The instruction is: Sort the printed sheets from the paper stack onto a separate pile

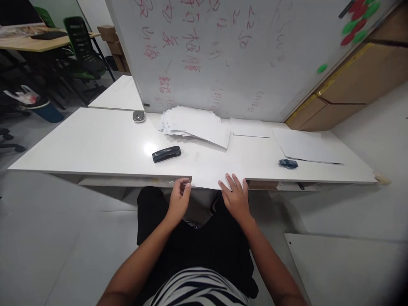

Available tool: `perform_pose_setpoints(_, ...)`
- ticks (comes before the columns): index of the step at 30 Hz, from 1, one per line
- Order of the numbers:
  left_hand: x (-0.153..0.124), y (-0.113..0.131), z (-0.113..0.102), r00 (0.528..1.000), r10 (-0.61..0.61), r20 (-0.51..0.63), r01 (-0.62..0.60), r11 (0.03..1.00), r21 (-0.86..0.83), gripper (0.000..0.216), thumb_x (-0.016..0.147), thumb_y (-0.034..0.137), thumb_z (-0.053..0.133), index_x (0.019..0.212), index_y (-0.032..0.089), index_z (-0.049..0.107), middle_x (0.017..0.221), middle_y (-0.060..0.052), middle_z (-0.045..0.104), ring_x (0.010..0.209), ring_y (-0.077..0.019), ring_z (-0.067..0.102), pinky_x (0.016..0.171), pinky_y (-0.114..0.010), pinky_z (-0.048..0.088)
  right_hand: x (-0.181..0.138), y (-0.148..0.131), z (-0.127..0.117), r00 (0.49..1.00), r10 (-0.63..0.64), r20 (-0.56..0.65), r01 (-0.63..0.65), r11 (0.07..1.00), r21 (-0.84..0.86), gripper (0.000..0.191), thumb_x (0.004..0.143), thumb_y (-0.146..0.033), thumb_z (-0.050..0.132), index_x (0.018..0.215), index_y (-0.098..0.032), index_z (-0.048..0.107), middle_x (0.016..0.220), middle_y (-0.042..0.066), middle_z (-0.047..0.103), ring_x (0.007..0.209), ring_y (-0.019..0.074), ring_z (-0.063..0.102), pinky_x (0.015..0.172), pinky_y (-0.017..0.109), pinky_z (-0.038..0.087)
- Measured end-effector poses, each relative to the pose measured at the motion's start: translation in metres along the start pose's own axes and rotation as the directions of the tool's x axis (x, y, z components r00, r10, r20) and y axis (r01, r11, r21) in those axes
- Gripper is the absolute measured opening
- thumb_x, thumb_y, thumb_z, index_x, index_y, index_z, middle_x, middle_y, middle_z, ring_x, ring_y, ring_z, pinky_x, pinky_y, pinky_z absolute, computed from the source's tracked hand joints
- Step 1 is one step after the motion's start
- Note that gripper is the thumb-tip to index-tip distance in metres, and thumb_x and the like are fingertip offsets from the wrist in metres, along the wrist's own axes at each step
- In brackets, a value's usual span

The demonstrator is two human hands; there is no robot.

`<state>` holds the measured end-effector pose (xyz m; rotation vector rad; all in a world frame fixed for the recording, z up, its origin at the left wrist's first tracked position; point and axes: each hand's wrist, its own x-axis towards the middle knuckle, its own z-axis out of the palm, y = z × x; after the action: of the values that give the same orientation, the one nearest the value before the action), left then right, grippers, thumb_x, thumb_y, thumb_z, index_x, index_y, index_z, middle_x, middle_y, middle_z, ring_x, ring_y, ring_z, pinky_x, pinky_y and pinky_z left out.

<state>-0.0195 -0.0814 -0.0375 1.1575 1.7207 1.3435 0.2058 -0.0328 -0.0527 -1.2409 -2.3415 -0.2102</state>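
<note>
Sheet point(210, 176) jutting past the front edge of the desk point(105, 146) | right hand point(236, 199) spread flat on it; left hand point(180, 196) curled at its left corner, cannot tell whether pinching | step: apparently steadying the sheet | next move calls for sure corner contact | stapler point(166, 154) left, paper pile point(200, 125) beyond

Smooth, matt paper makes up the sheet point(214, 173) and the stack point(200, 126), the stapler point(166, 154) looks like glossy plastic, the counter point(98, 144) has a smooth, shiny finish, and the boxes point(366, 76) look like matt cardboard.
</note>
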Motion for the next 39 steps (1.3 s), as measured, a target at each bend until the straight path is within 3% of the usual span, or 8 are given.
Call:
perform_pose_setpoints(4, -0.001, -0.002, 0.005, 0.926, -0.292, 0.238, 0.333, 0.931, -0.150, 0.052, 0.081, 0.057, 0.055, 0.112, 0.016, 0.058, 0.105, -0.011, 0.067, 0.087, -0.0188, 0.063, 0.069, -0.028, 0.047, -0.004, 0.005, 0.000, 1.000, -0.007, -0.010, 0.007, 1.000, 0.008, 0.038, 0.090, -0.017, 0.050, 0.124, -0.031, 0.059, 0.145, 0.007, 0.045, 0.140, 0.0270, 0.030, 0.113, 0.057, 0.016)
perform_pose_setpoints(9, 0.012, 0.003, 0.004, 0.878, -0.255, 0.404, 0.339, 0.929, -0.151, 0.047, 0.078, 0.060, 0.055, 0.074, 0.014, 0.065, 0.078, -0.008, 0.070, 0.063, -0.0132, 0.056, 0.057, -0.024, 0.041, -0.010, 0.005, -0.004, 1.000, -0.020, -0.001, 0.020, 1.000, -0.024, 0.041, 0.089, -0.017, 0.050, 0.127, -0.030, 0.056, 0.145, 0.008, 0.044, 0.140, 0.0273, 0.031, 0.113, 0.058, 0.014)
perform_pose_setpoints(15, 0.010, 0.006, -0.005, 0.842, -0.272, 0.465, 0.397, 0.897, -0.195, 0.043, 0.077, 0.057, 0.060, 0.068, 0.015, 0.067, 0.068, -0.005, 0.066, 0.057, -0.0098, 0.051, 0.056, -0.023, 0.039, -0.028, 0.024, -0.002, 0.976, 0.180, -0.122, -0.183, 0.983, -0.017, 0.034, 0.087, -0.013, 0.047, 0.115, -0.023, 0.063, 0.136, 0.011, 0.054, 0.135, 0.0290, 0.039, 0.111, 0.061, 0.017)
perform_pose_setpoints(20, 0.012, 0.009, -0.018, 0.858, -0.264, 0.441, 0.369, 0.914, -0.171, 0.040, 0.078, 0.054, 0.061, 0.065, 0.016, 0.066, 0.067, -0.003, 0.065, 0.056, -0.0095, 0.050, 0.057, -0.023, 0.038, -0.032, 0.040, -0.009, 0.913, 0.332, -0.239, -0.304, 0.941, 0.146, 0.026, 0.089, -0.018, 0.046, 0.103, -0.023, 0.067, 0.123, 0.010, 0.063, 0.124, 0.0265, 0.051, 0.110, 0.056, 0.025)
perform_pose_setpoints(25, 0.014, 0.002, -0.022, 0.857, -0.284, 0.429, 0.382, 0.911, -0.159, 0.040, 0.077, 0.054, 0.063, 0.065, 0.016, 0.067, 0.067, -0.004, 0.065, 0.056, -0.0094, 0.049, 0.057, -0.023, 0.038, -0.038, 0.037, -0.003, 0.839, 0.527, -0.136, -0.438, 0.801, 0.408, 0.035, 0.091, -0.028, 0.046, 0.124, -0.021, 0.057, 0.118, 0.012, 0.063, 0.102, 0.0213, 0.062, 0.095, 0.041, 0.048)
perform_pose_setpoints(32, 0.011, 0.001, -0.019, 0.841, -0.294, 0.454, 0.381, 0.918, -0.113, 0.043, 0.077, 0.056, 0.060, 0.066, 0.016, 0.067, 0.069, -0.005, 0.066, 0.058, -0.0101, 0.051, 0.059, -0.024, 0.041, -0.040, 0.036, 0.011, 0.952, 0.298, -0.072, -0.277, 0.937, 0.214, 0.042, 0.089, -0.017, 0.045, 0.129, -0.022, 0.055, 0.138, 0.013, 0.050, 0.128, 0.0265, 0.047, 0.100, 0.044, 0.044)
perform_pose_setpoints(36, 0.018, 0.014, -0.040, 0.793, -0.223, 0.568, 0.275, 0.961, -0.007, 0.039, 0.080, 0.054, 0.059, 0.074, 0.017, 0.069, 0.079, -0.005, 0.070, 0.068, -0.0134, 0.057, 0.070, -0.027, 0.045, -0.028, 0.035, -0.005, 0.914, 0.313, -0.260, -0.242, 0.932, 0.269, 0.027, 0.085, -0.015, 0.050, 0.102, -0.024, 0.068, 0.136, 0.009, 0.052, 0.125, 0.0266, 0.049, 0.102, 0.047, 0.043)
perform_pose_setpoints(39, 0.023, 0.028, -0.064, 0.866, -0.156, 0.475, 0.158, 0.987, 0.034, 0.034, 0.082, 0.051, 0.058, 0.083, 0.019, 0.067, 0.080, -0.004, 0.069, 0.076, -0.0158, 0.060, 0.077, -0.030, 0.047, -0.018, 0.028, -0.029, 0.890, 0.373, -0.264, -0.214, 0.851, 0.480, 0.016, 0.083, -0.019, 0.057, 0.094, -0.024, 0.067, 0.128, 0.008, 0.059, 0.120, 0.0254, 0.054, 0.101, 0.047, 0.043)
